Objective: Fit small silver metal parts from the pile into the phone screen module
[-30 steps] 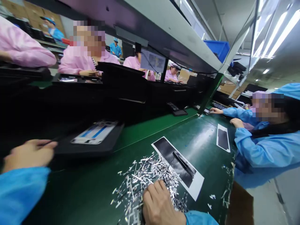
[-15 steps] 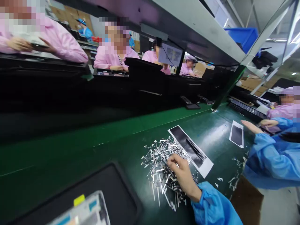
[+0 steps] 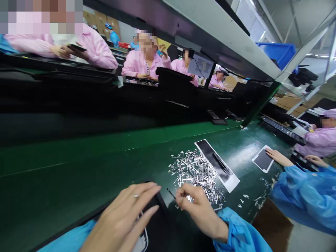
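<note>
My right hand (image 3: 198, 208) is closed in a pinch on a small dark strip (image 3: 171, 193), whose free end points up and left. Just behind it spreads a loose pile of small silvery and black strips (image 3: 196, 171) on the green table. My left hand (image 3: 128, 213), with a ring on one finger, stretches its fingers out over a black tray (image 3: 159, 227). Under that hand, mostly covered, lies a pale device part with a rounded white edge (image 3: 145, 241). Whether the left fingers touch it I cannot tell.
Black tweezers (image 3: 222, 163) lie on a black-and-white sheet (image 3: 231, 183) beyond the pile. At right, a co-worker's hand (image 3: 279, 156) rests on a smaller sheet (image 3: 262, 161). White scraps (image 3: 244, 199) lie nearby. A shelf (image 3: 210, 31) overhangs the bench; people in pink sit opposite.
My right hand has drawn back from the pile toward the tray, now with a strip in its fingertips. My left hand has come into view over the tray. The co-worker's hand has reached the smaller sheet.
</note>
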A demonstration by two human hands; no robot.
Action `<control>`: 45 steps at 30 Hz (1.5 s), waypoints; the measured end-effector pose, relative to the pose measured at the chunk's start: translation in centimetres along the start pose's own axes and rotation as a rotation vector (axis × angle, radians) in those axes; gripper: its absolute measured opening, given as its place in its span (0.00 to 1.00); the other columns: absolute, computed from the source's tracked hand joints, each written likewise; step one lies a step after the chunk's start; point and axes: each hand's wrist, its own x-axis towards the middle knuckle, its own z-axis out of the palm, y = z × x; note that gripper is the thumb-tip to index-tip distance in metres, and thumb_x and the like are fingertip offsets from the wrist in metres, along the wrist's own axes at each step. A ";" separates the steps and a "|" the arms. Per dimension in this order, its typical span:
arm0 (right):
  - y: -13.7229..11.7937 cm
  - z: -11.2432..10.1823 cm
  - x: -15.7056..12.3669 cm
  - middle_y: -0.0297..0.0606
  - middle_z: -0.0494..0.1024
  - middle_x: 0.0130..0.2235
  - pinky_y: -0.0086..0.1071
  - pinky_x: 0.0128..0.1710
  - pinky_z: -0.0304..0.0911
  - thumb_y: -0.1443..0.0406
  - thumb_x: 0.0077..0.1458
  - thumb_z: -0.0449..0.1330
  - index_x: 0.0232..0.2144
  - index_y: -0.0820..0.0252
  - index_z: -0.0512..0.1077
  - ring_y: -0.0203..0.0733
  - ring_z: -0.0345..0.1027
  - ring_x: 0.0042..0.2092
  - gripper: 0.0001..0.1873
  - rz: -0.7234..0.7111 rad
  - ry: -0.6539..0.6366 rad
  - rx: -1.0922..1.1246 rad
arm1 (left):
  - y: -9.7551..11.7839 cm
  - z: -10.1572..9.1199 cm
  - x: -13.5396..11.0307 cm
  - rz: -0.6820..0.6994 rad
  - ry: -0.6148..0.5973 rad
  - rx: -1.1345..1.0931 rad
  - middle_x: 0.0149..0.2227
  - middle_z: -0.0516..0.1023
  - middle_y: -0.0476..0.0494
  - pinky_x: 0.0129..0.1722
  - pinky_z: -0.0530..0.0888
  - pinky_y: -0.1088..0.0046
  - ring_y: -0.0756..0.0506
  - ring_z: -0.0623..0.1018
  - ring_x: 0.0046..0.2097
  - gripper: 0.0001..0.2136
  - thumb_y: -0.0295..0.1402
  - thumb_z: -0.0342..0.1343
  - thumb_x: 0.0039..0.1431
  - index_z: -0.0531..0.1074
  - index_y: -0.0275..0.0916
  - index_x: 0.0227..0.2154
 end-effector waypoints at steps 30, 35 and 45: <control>-0.8 0.1 -2.4 0.32 0.66 0.20 0.26 0.25 0.57 0.63 0.47 0.56 0.21 0.63 0.65 0.31 0.59 0.23 0.09 0.195 -0.194 0.532 | 2.8 -0.6 2.3 -0.758 -0.615 -1.204 0.21 0.72 0.51 0.29 0.64 0.78 0.52 0.69 0.26 0.08 0.36 0.54 0.48 0.71 0.37 0.22; -0.2 1.0 -3.2 0.32 0.64 0.19 0.27 0.23 0.57 0.59 0.48 0.52 0.21 0.62 0.62 0.31 0.58 0.21 0.12 0.231 -0.184 0.407 | 3.7 0.7 2.1 -0.809 -0.623 -1.481 0.20 0.73 0.50 0.29 0.66 0.78 0.50 0.72 0.27 0.07 0.35 0.55 0.46 0.71 0.36 0.21; 5.7 -9.6 -7.6 0.38 0.66 0.28 0.34 0.32 0.51 0.54 0.50 0.49 0.26 0.59 0.63 0.42 0.58 0.31 0.14 0.183 0.605 -0.768 | -0.1 -3.9 -1.7 -0.770 -0.306 -0.601 0.24 0.73 0.53 0.23 0.66 0.81 0.50 0.72 0.26 0.09 0.43 0.55 0.46 0.73 0.46 0.20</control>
